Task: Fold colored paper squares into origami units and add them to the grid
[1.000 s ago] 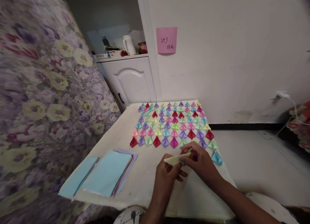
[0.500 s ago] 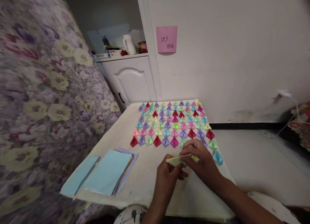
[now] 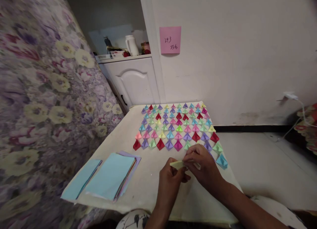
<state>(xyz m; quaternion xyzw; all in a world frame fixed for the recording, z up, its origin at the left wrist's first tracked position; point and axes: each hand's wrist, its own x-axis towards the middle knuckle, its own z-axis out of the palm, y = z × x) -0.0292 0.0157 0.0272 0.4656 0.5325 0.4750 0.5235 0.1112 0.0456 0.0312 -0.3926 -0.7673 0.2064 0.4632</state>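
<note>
Between my two hands is a small piece of folded yellow paper (image 3: 176, 164), held above the near part of the table. My left hand (image 3: 170, 176) pinches its left end between thumb and fingers. The fingers of my right hand (image 3: 201, 159) are closed on its right side and cover much of it. Just beyond my hands lie rows of small folded paper pieces (image 3: 169, 144) in red, purple, green, pink, blue and yellow. A blue folded piece (image 3: 222, 161) sits alone at the right edge, close to my right hand.
A stack of coloured paper sheets (image 3: 112, 176) and a narrower blue stack (image 3: 81, 179) lie on the left of the cream-covered table (image 3: 146, 189). A floral curtain (image 3: 56, 100) hangs at the left. Behind stand a white cabinet (image 3: 135, 83) and the wall, with a pink note (image 3: 170, 40).
My right hand has shifted slightly over the folded yellow paper, so less of the paper's right part shows. My left hand keeps its pinch in nearly the same place.
</note>
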